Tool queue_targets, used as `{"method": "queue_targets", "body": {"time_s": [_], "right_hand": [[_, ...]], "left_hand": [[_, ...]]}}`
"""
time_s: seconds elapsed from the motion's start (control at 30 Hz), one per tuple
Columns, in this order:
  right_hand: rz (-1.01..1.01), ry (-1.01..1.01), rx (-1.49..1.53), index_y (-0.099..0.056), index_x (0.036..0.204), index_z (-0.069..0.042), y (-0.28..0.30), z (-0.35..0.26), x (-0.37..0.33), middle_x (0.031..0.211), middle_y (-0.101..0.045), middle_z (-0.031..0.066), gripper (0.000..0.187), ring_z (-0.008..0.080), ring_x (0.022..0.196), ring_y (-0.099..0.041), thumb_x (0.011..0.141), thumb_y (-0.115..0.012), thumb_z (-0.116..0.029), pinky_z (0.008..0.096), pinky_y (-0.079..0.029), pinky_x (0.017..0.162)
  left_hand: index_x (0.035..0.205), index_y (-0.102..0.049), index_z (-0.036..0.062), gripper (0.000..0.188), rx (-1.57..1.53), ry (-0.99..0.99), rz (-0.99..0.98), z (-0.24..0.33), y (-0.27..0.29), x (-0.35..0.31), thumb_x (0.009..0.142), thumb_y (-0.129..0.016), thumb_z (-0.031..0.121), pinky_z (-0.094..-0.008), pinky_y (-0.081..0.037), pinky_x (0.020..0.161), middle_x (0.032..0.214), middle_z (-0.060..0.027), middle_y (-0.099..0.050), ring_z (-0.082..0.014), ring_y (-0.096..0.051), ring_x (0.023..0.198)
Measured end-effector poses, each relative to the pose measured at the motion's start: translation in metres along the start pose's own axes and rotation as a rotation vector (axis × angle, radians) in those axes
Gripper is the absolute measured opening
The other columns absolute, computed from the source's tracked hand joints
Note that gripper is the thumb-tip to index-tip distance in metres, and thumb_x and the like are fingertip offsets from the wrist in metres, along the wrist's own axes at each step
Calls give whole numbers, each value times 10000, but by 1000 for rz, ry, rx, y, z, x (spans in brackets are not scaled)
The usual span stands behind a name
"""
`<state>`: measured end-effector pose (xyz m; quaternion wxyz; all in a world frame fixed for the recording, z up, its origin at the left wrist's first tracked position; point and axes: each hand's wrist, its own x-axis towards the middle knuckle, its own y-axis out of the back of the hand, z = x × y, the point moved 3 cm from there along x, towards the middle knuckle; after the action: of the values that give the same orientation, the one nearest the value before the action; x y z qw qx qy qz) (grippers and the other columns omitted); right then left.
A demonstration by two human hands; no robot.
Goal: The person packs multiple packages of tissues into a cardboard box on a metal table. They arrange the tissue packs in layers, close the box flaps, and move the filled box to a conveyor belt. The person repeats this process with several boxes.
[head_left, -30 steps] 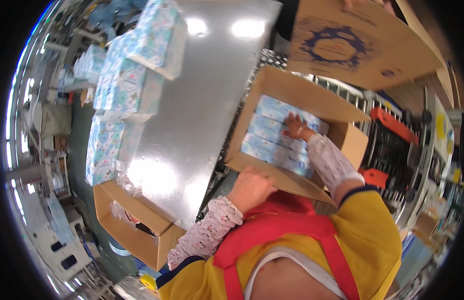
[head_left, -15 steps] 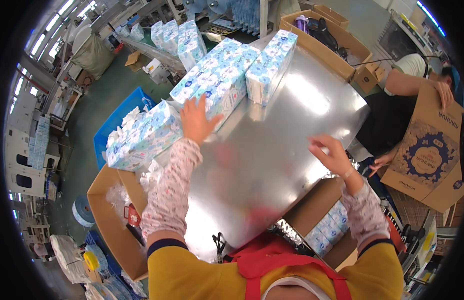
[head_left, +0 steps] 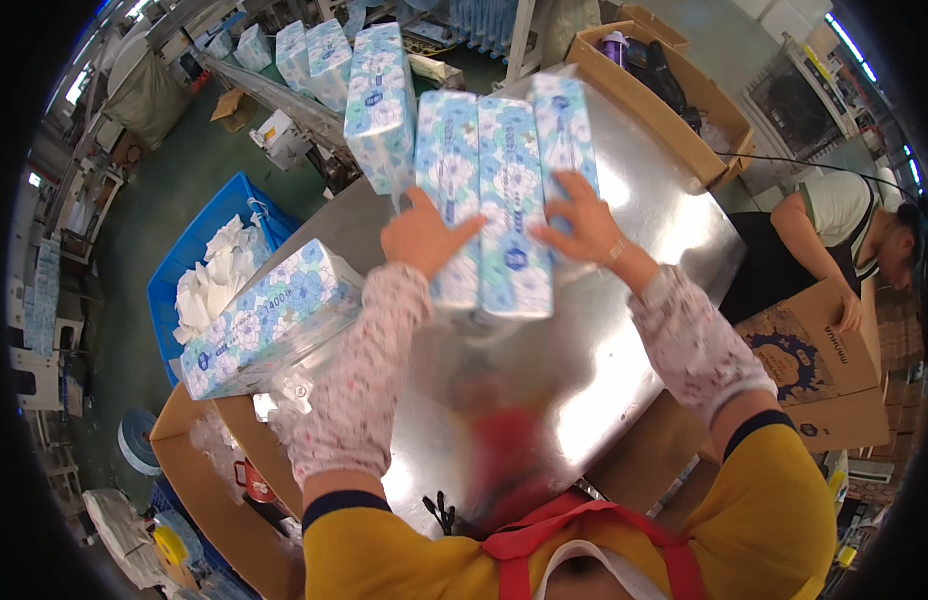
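Two long tissue packs with blue-and-white flower print, a left pack [head_left: 450, 150] and a middle pack [head_left: 511, 190], lie side by side on the metal table [head_left: 624, 330]. My left hand [head_left: 424, 238] grips the left pack, thumb over its top and fingers along its outer side. From the right, my right hand [head_left: 587, 232] holds the middle pack with its thumb on top. Its other fingers reach toward the near end of a third tissue pack [head_left: 564, 115], partly hidden by that hand. Another tissue pack [head_left: 274, 315] rests slantwise at the table's left edge.
Left of the table are a blue bin [head_left: 164, 320] of white crumpled material and an open carton [head_left: 219, 500]. More packs [head_left: 329, 60] line a conveyor at the far left. Another carton [head_left: 714, 150] stands far right. A co-worker at right handles a printed carton [head_left: 834, 350].
Two packs have been turned and drawn nearer, now pointing toward me. My right hand has come from the table's right side onto them. The co-worker's carton is lower.
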<state>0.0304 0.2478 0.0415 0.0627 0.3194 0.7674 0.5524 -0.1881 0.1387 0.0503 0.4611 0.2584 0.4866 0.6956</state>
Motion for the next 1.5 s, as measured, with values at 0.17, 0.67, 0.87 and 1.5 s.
{"method": "queue_targets", "body": {"time_s": [0.17, 0.67, 0.87, 1.5], "right_hand": [[-200, 196, 341, -637, 791, -56, 62, -31, -113, 1262, -474, 167, 229, 352, 1208, -421, 725, -724, -258, 423, -385, 945], [-32, -857, 1572, -459, 1259, 2, 16, 15, -86, 1168, -565, 167, 712, 256, 1009, -591, 716, -698, -391, 346, -457, 896], [159, -488, 1349, -445, 1265, 25, 110, 23, -120, 1191, -546, 178, 773, 256, 1052, -558, 654, -735, -350, 345, -424, 923], [-464, -705, 550, -526, 1178, 45, -28, 48, -272, 1087, -604, 177, 558, 254, 909, -591, 692, -619, -214, 321, -464, 774]], "left_hand": [[1242, -308, -122, 789, -640, -20, 94, -23, -47, -132, 824, -555, 500, -372, -496, 578, 801, -193, -635, -295, -640, 703], [1137, -446, -45, 367, -1800, -68, -124, -40, -102, -99, 931, -436, 260, -300, -541, 660, 1006, -144, -596, -203, -628, 801], [1095, -494, -30, 366, -1704, -245, -275, 2, -91, -119, 887, -492, 271, -334, -524, 684, 982, -145, -612, -240, -624, 822], [1249, -414, -60, 633, -566, -549, -132, 74, -73, -277, 784, -675, 280, -395, -375, 929, 1175, -234, -486, -330, -485, 1070]]}}
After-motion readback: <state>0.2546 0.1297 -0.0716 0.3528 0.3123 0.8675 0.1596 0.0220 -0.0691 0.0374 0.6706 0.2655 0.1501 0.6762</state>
